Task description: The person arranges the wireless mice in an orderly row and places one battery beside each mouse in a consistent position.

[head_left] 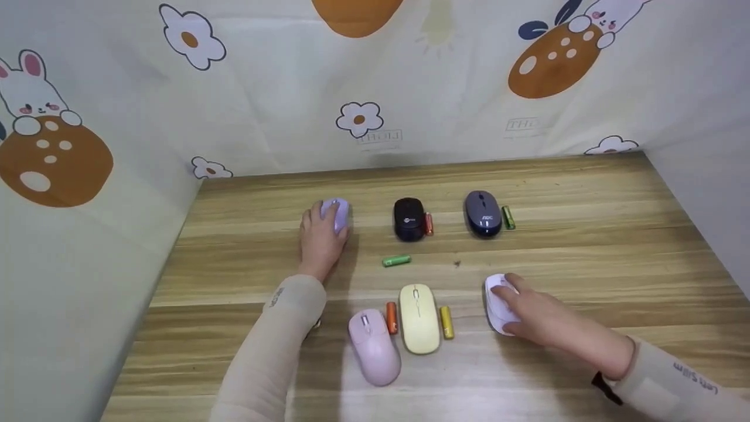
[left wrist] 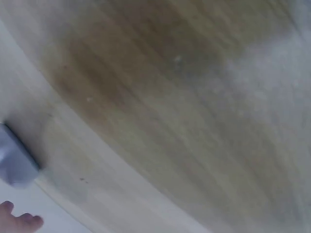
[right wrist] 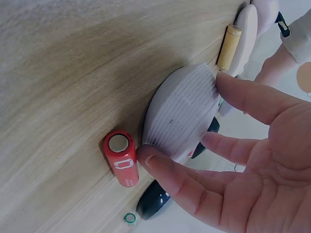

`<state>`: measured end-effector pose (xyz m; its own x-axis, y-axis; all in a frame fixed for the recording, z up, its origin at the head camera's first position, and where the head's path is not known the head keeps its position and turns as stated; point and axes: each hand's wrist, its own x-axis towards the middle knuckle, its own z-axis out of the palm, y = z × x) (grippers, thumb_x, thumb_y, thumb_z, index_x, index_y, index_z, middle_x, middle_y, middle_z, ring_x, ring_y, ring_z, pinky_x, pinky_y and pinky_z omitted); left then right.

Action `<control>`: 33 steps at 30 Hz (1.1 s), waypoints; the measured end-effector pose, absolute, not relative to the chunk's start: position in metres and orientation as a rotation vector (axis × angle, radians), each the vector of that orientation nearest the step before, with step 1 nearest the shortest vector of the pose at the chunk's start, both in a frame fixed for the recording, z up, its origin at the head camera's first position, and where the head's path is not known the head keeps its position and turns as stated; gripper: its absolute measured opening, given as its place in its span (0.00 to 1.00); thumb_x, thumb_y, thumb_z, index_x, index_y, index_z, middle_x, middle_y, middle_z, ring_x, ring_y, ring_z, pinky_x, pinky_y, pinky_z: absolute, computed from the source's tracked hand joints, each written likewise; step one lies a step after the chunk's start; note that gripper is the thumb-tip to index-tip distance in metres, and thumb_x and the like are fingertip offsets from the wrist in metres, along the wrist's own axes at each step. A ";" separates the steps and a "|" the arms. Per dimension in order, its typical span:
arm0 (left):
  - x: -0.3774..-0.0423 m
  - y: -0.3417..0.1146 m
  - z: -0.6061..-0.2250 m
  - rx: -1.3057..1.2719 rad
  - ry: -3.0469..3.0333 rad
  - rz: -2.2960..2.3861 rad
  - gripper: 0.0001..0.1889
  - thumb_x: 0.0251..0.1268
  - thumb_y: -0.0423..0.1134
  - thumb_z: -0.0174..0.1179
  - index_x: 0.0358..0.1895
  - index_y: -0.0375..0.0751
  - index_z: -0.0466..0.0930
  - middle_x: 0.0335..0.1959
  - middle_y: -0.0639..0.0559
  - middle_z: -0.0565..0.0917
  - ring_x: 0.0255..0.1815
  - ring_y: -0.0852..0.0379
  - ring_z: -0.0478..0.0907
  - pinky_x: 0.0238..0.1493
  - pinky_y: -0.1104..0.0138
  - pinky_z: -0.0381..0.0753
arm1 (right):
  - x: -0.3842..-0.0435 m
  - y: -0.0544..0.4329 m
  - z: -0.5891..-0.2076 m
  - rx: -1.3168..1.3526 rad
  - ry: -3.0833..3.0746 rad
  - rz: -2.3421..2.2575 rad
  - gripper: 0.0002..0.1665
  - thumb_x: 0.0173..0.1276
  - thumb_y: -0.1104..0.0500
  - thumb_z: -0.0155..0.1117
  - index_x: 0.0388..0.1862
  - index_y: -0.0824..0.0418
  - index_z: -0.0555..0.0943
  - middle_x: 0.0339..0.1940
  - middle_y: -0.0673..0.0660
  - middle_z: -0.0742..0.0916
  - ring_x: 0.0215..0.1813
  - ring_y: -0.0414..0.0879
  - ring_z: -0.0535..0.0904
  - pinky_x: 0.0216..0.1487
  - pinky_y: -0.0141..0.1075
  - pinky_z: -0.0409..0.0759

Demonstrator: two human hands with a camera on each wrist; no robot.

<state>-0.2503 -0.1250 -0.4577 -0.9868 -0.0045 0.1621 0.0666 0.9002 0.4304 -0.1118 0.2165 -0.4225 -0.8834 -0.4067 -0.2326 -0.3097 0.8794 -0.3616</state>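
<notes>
My left hand [head_left: 323,240] holds a light purple computer mouse [head_left: 341,215], fingers over its top and left side, thumb at its right edge. The left wrist view is blurred; a greyish mouse [left wrist: 17,162] and some fingertips [left wrist: 20,223] show at its left edge. With the right hand [head_left: 542,316] I grip a white mouse [head_left: 497,305], thumb and fingers on opposite sides. In the right wrist view its ridged side [right wrist: 182,111] faces the camera. A red battery [right wrist: 124,162] stands close to a fingertip there; the hand hides it from the head view.
Near the front lie a pink mouse [head_left: 375,349], an orange battery [head_left: 392,318], a yellow mouse [head_left: 419,322] and a yellow battery [head_left: 447,322]. Farther back are a black mouse [head_left: 409,220], a red battery [head_left: 429,224], a grey-blue mouse [head_left: 483,214] and green batteries [head_left: 396,261].
</notes>
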 end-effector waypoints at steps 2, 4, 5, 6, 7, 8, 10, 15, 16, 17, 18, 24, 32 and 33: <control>-0.248 -0.119 -0.454 -0.137 -2.858 -0.645 0.21 0.59 0.39 0.58 0.57 0.40 0.73 0.61 0.37 0.66 0.62 0.39 0.62 0.62 0.50 0.61 | -0.112 0.217 -0.422 -0.544 2.757 -0.440 0.34 0.52 0.61 0.69 0.58 0.69 0.70 0.60 0.78 0.66 0.42 0.65 0.78 0.42 0.54 0.77; -0.244 -0.110 -0.450 -0.245 -2.839 -0.598 0.16 0.58 0.37 0.58 0.50 0.38 0.77 0.56 0.39 0.70 0.56 0.41 0.67 0.56 0.52 0.67 | -0.113 0.217 -0.421 -0.543 2.765 -0.428 0.33 0.52 0.60 0.69 0.57 0.68 0.70 0.60 0.77 0.67 0.41 0.64 0.78 0.40 0.53 0.77; -0.241 -0.105 -0.448 -0.304 -2.841 -0.568 0.14 0.57 0.36 0.58 0.47 0.38 0.78 0.53 0.40 0.73 0.53 0.42 0.69 0.53 0.53 0.70 | -0.113 0.217 -0.421 -0.543 2.769 -0.419 0.33 0.52 0.60 0.69 0.57 0.68 0.71 0.60 0.77 0.67 0.41 0.63 0.79 0.40 0.53 0.77; -0.238 -0.100 -0.446 -0.364 -2.856 -0.528 0.12 0.57 0.36 0.58 0.45 0.38 0.79 0.50 0.41 0.74 0.50 0.43 0.71 0.49 0.54 0.72 | -0.113 0.218 -0.421 -0.542 2.768 -0.415 0.33 0.52 0.60 0.69 0.57 0.68 0.71 0.60 0.77 0.67 0.41 0.63 0.79 0.40 0.53 0.77; -0.235 -0.095 -0.445 -0.425 -2.875 -0.492 0.11 0.57 0.35 0.57 0.43 0.38 0.80 0.47 0.42 0.76 0.47 0.44 0.72 0.46 0.54 0.74 | -0.114 0.218 -0.421 -0.538 2.769 -0.413 0.33 0.52 0.60 0.69 0.57 0.68 0.71 0.60 0.77 0.67 0.42 0.63 0.79 0.40 0.53 0.77; -0.231 -0.090 -0.444 -0.481 -2.901 -0.455 0.10 0.58 0.35 0.57 0.41 0.38 0.80 0.43 0.42 0.77 0.43 0.44 0.74 0.41 0.55 0.76 | -0.114 0.218 -0.421 -0.531 2.768 -0.413 0.33 0.52 0.60 0.69 0.57 0.68 0.71 0.60 0.77 0.67 0.43 0.63 0.78 0.41 0.53 0.77; -0.224 -0.080 -0.443 -0.576 -2.962 -0.382 0.09 0.58 0.35 0.56 0.39 0.37 0.80 0.37 0.43 0.79 0.38 0.45 0.77 0.36 0.56 0.77 | -0.114 0.218 -0.421 -0.531 2.771 -0.405 0.33 0.52 0.59 0.69 0.57 0.68 0.71 0.60 0.77 0.67 0.43 0.64 0.78 0.41 0.54 0.77; -0.212 -0.061 -0.445 -0.639 -3.110 -0.294 0.08 0.54 0.36 0.57 0.37 0.37 0.79 0.31 0.44 0.80 0.29 0.48 0.79 0.28 0.57 0.78 | -0.113 0.217 -0.420 -0.529 2.785 -0.363 0.33 0.52 0.58 0.69 0.57 0.66 0.72 0.60 0.75 0.69 0.44 0.64 0.78 0.39 0.54 0.77; -0.211 -0.059 -0.445 -0.633 -3.131 -0.293 0.08 0.54 0.36 0.58 0.37 0.37 0.79 0.31 0.44 0.80 0.28 0.48 0.78 0.28 0.57 0.78 | -0.113 0.217 -0.420 -0.527 2.784 -0.359 0.33 0.52 0.57 0.69 0.57 0.66 0.72 0.60 0.75 0.69 0.44 0.64 0.78 0.39 0.54 0.77; -0.210 -0.057 -0.446 -0.625 -3.149 -0.289 0.08 0.53 0.36 0.58 0.36 0.37 0.79 0.31 0.44 0.80 0.28 0.49 0.78 0.28 0.58 0.78 | -0.113 0.217 -0.420 -0.522 2.782 -0.356 0.33 0.52 0.57 0.69 0.57 0.66 0.72 0.60 0.74 0.69 0.45 0.64 0.78 0.39 0.54 0.77; -0.210 -0.056 -0.447 -0.619 -3.158 -0.289 0.08 0.53 0.36 0.58 0.36 0.37 0.78 0.31 0.44 0.80 0.29 0.48 0.78 0.28 0.57 0.78 | -0.113 0.217 -0.420 -0.517 2.779 -0.354 0.33 0.52 0.57 0.69 0.57 0.66 0.72 0.60 0.74 0.69 0.45 0.64 0.77 0.39 0.54 0.76; -0.208 -0.053 -0.452 -0.631 -3.124 -0.239 0.06 0.55 0.37 0.59 0.32 0.38 0.77 0.28 0.44 0.82 0.29 0.47 0.80 0.28 0.57 0.78 | -0.113 0.217 -0.420 -0.506 2.776 -0.359 0.32 0.53 0.58 0.69 0.57 0.66 0.72 0.60 0.75 0.69 0.46 0.65 0.77 0.40 0.55 0.76; -0.205 -0.053 -0.452 -0.680 -3.079 -0.192 0.06 0.60 0.38 0.56 0.32 0.39 0.78 0.28 0.44 0.82 0.31 0.46 0.81 0.29 0.56 0.79 | -0.113 0.216 -0.421 -0.533 2.811 -0.349 0.31 0.52 0.58 0.70 0.55 0.65 0.73 0.58 0.74 0.71 0.42 0.64 0.78 0.35 0.54 0.77; -0.205 -0.054 -0.452 -0.682 -3.082 -0.187 0.06 0.61 0.38 0.55 0.33 0.39 0.78 0.29 0.44 0.83 0.31 0.46 0.81 0.29 0.55 0.79 | -0.113 0.216 -0.421 -0.540 2.817 -0.349 0.31 0.51 0.58 0.70 0.54 0.65 0.74 0.58 0.74 0.71 0.42 0.64 0.78 0.34 0.54 0.76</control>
<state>-0.2047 -0.0537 -0.4521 -0.9069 0.4214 0.0054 0.4189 0.9001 0.1198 -0.1132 0.2162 -0.4210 -0.8998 -0.3885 -0.1986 -0.3283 0.9027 -0.2782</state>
